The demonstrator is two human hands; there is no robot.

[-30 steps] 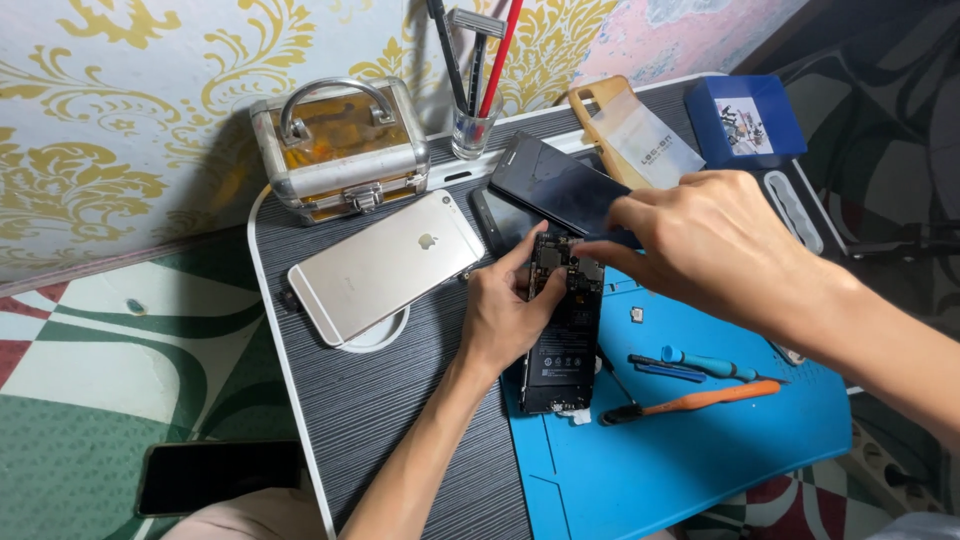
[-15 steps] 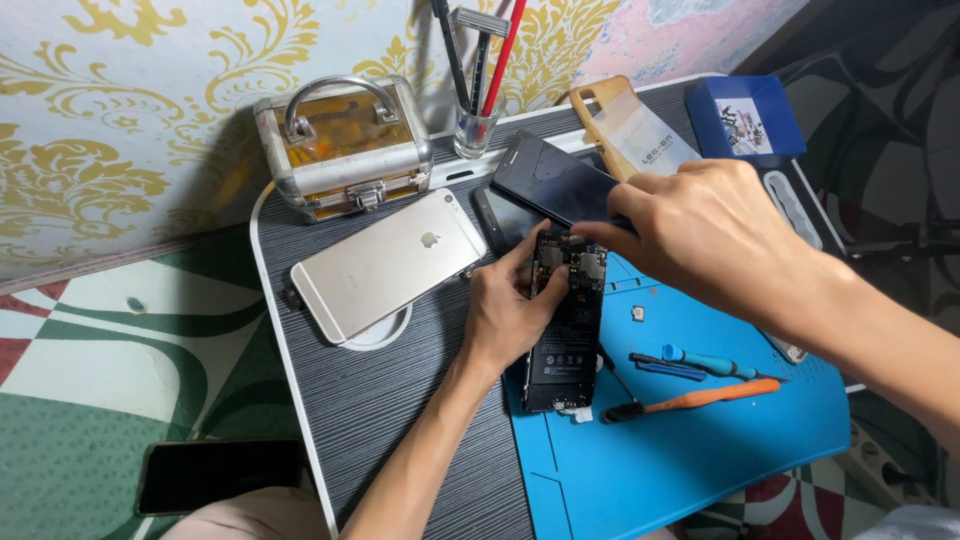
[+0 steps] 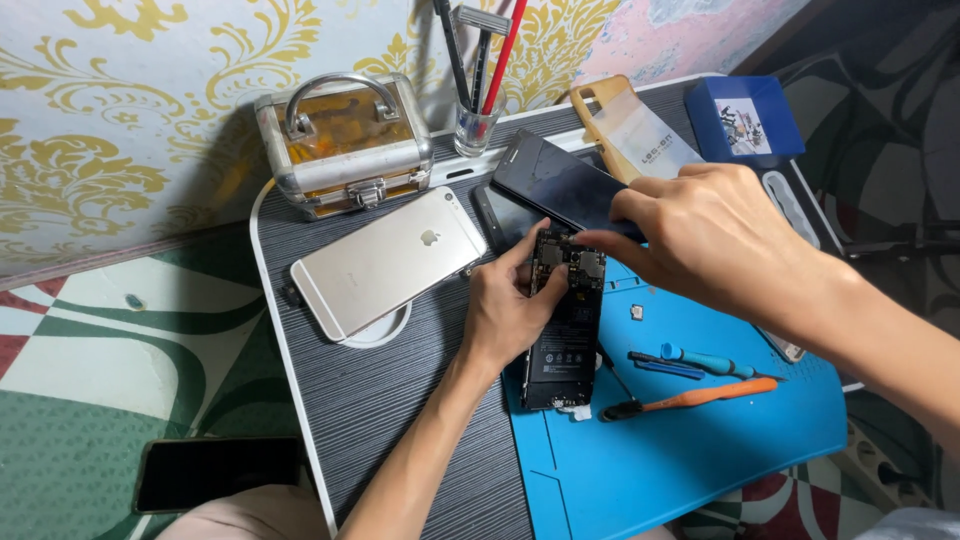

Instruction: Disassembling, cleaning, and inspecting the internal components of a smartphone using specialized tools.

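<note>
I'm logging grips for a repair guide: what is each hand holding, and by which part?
The left hand steadies the opened phone by its upper left edge. The right hand pinches at its top end; whether it grips anything cannot be told.

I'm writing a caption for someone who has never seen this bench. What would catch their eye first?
Most striking is the opened phone with its back off, circuit board and battery bare, lying on the blue mat; the left hand steadies its edge while the right hand pinches at its top. Left of it, a gold phone lies face down on the dark striped table, in front of a small metal case.
</note>
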